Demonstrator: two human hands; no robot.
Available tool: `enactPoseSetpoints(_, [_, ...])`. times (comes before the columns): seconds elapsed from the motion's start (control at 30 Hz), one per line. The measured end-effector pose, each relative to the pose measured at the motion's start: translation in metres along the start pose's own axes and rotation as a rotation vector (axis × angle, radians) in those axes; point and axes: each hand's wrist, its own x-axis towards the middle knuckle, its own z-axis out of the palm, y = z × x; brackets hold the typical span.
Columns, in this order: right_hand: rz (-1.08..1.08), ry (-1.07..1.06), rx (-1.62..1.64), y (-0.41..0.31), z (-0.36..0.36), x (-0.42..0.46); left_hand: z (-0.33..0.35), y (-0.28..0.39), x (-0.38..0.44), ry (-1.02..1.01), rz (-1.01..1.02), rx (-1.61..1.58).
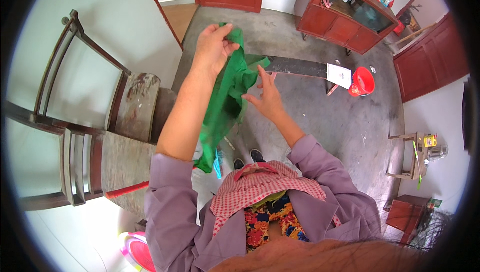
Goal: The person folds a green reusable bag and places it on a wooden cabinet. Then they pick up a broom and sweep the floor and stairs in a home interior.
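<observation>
A crumpled green fabric piece, thin and possibly a bag, hangs in the air before me. My left hand pinches its upper end between thumb and fingers. Folds trail down from there past my left forearm, and a loose strip sticks out to the right. Beside that strip is my right hand, thumb and fingers spread; whether a fingertip touches the fabric I cannot tell. Behind the lower folds, a blue plastic object is partly hidden.
Wooden chairs line the wall on my left, a red strip on one. Ahead stands a black bench with a paper sheet at its end, next to a red bucket. A red cabinet stands far right.
</observation>
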Motion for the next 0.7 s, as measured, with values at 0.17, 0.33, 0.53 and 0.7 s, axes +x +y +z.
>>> enactPoseSetpoints(0.17, [0.086, 0.041, 0.012, 0.004, 0.007, -0.01, 0.007, 0.026, -0.005, 0.061, 0.122, -0.02])
enactPoseSetpoints(0.33, [0.257, -0.272, 0.141, 0.042, 0.02, -0.058, 0.033, 0.045, -0.016, 0.058, 0.254, -0.134])
enactPoseSetpoints(0.53, [0.188, -0.473, -0.197, 0.02, 0.068, -0.086, 0.072, 0.061, -0.017, -0.134, 0.325, -0.121])
enactPoseSetpoints(0.7, [0.228, -0.259, -0.151, 0.005, 0.093, -0.034, 0.114, 0.074, -0.029, -0.312, 0.233, -0.033])
